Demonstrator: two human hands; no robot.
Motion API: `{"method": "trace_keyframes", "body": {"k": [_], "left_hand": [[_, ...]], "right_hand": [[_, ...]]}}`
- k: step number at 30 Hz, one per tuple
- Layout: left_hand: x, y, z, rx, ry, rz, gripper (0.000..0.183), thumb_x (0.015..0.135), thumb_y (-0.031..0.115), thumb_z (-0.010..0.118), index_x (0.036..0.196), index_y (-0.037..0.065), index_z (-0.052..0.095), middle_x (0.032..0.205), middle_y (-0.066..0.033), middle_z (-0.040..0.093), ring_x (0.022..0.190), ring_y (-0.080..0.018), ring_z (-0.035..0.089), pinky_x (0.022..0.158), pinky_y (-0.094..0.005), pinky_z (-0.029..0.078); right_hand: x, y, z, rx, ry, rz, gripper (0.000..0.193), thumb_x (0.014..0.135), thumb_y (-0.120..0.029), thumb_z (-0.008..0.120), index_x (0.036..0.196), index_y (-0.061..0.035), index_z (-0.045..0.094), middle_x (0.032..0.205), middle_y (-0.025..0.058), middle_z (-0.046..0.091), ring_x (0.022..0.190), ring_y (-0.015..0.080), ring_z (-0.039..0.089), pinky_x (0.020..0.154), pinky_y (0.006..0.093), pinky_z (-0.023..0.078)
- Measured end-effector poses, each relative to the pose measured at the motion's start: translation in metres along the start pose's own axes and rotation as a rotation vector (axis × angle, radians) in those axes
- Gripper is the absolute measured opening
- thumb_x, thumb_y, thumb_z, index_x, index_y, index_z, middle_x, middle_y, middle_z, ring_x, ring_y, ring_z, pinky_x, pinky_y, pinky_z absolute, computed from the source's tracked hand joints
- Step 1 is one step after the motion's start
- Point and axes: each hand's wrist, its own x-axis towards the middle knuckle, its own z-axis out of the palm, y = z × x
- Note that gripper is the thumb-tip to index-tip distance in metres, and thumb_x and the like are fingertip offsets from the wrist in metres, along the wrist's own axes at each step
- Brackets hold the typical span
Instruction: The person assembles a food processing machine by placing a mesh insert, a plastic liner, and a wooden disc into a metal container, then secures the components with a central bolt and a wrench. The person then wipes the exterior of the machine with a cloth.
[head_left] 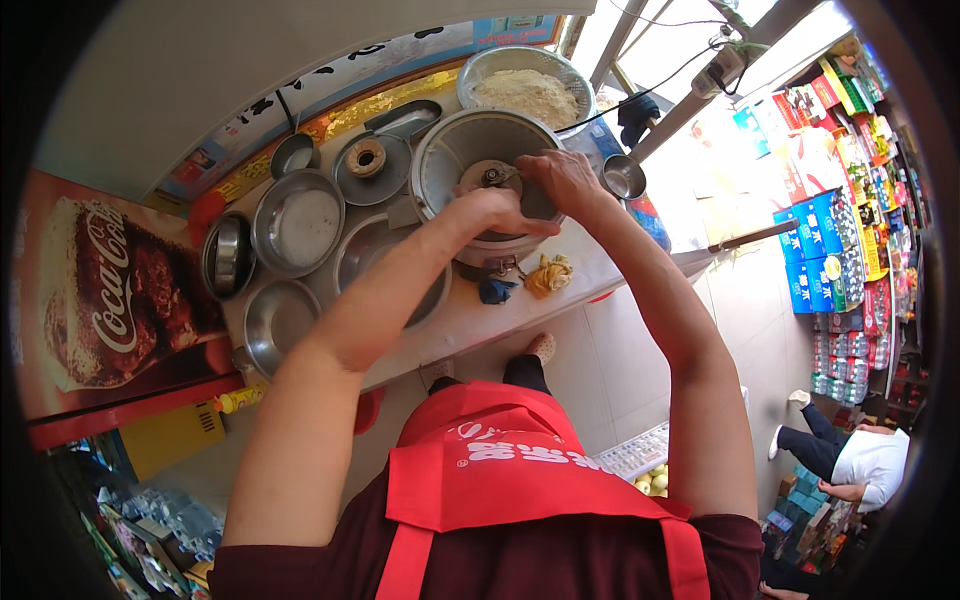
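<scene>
Both my hands reach into a deep round metal pan [437,160] on a machine with a pale body. At its middle is a pale round centre piece [481,174] with a dark metal hub. My left hand [492,211] lies curved against the near side of that piece, its thumb side toward the right. From the right, my right hand [558,180] bends its fingers onto the piece's edge. Some fingertips of both hands are hidden. A yellow cloth [549,276] and a dark blue cloth [496,290] hang at the machine's near side.
Several metal bowls and pans [298,222] crowd the counter's left. A basin of pale crumbly stuff [525,92] stands behind the machine, a small metal bowl [624,177] right of it. Packed shelves [850,200] line the far right. Another person [868,464] is at lower right.
</scene>
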Motion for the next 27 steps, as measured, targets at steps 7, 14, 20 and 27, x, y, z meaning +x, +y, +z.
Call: {"method": "trace_keyframes", "body": {"k": [7,14,20,27], "left_hand": [[-0.07,-0.088,0.009,0.505,0.259,0.284,0.065,0.091,0.06,0.057,0.14,0.019,0.056,0.147,-0.0169,0.049,0.143,-0.0364,0.036,0.118,-0.0657,0.009],[-0.065,-0.065,0.057,0.581,0.576,0.236,0.044,0.097,0.05,0.052,0.129,0.023,0.063,0.118,-0.0119,0.067,0.122,-0.0282,0.057,0.116,-0.0598,0.024],[-0.029,0.014,0.091,0.261,0.802,0.098,0.041,0.092,0.051,0.06,0.101,0.013,0.072,0.083,-0.0143,0.071,0.091,-0.0333,0.068,0.093,-0.047,0.044],[-0.064,-0.058,0.052,0.3,0.577,0.289,0.061,0.092,0.055,0.057,0.137,0.013,0.058,0.137,-0.0131,0.059,0.138,-0.0301,0.044,0.117,-0.0639,0.013]], "right_hand": [[0.023,0.027,0.007,0.032,-0.046,-0.158,0.019,0.089,-0.02,0.06,0.104,-0.0193,0.072,0.093,0.0085,0.072,0.096,0.0281,0.069,0.081,0.042,0.053],[-0.003,0.0,0.008,-0.062,-0.044,0.027,0.022,0.093,-0.019,0.056,0.11,-0.0178,0.07,0.087,0.0068,0.071,0.09,0.0286,0.069,0.075,0.0424,0.053],[-0.028,-0.054,0.021,-0.187,-0.119,0.3,0.03,0.091,-0.015,0.056,0.12,-0.0169,0.061,0.084,0.011,0.071,0.084,0.0305,0.071,0.075,0.042,0.055],[0.008,0.005,0.007,-0.155,-0.013,-0.031,0.018,0.093,-0.024,0.061,0.108,-0.0193,0.068,0.09,0.01,0.071,0.094,0.0298,0.07,0.08,0.0425,0.055]]}}
